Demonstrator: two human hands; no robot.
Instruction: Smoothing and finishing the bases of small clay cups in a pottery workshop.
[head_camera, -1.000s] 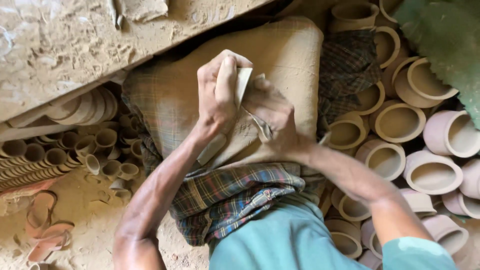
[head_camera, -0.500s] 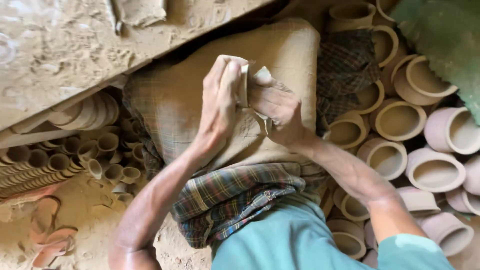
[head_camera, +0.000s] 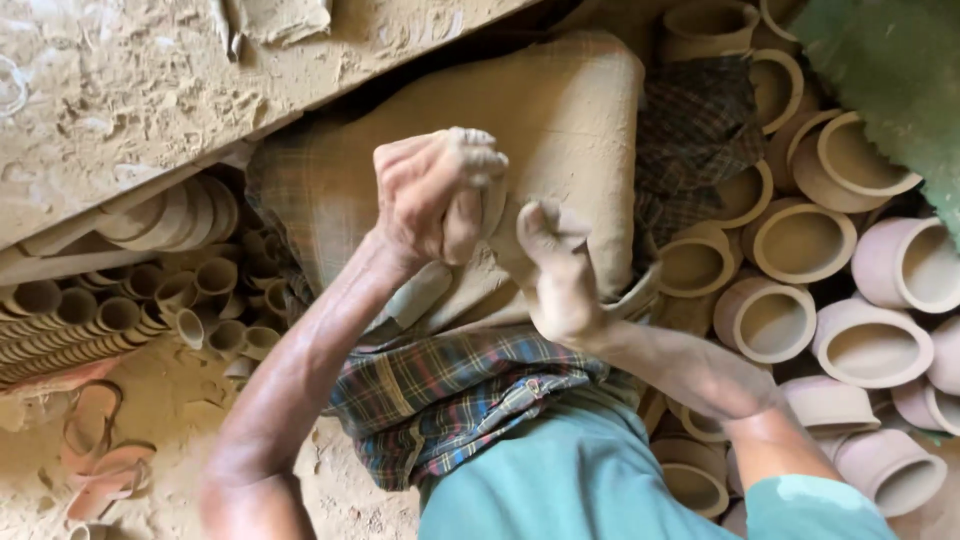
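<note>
Left hand (head_camera: 432, 195) has a closed grip on the small clay piece (head_camera: 497, 215) over my lap cloth (head_camera: 560, 110); right hand (head_camera: 560, 275) curls against it. I'd say keep pressure light and even so the wall doesn't dent.

Plaid cloth (head_camera: 450, 400) – teal shirt (head_camera: 560, 480) – pinkish pots (head_camera: 870, 345).

you have one view only, from the camera on your head, looking steeply down over your chest and lap. it sits close: your left hand (head_camera: 432, 195) and right hand (head_camera: 556, 270) fill the middle, the clay pots (head_camera: 800, 240) crowd the right edge, small cups (head_camera: 120, 310) the left.
</note>
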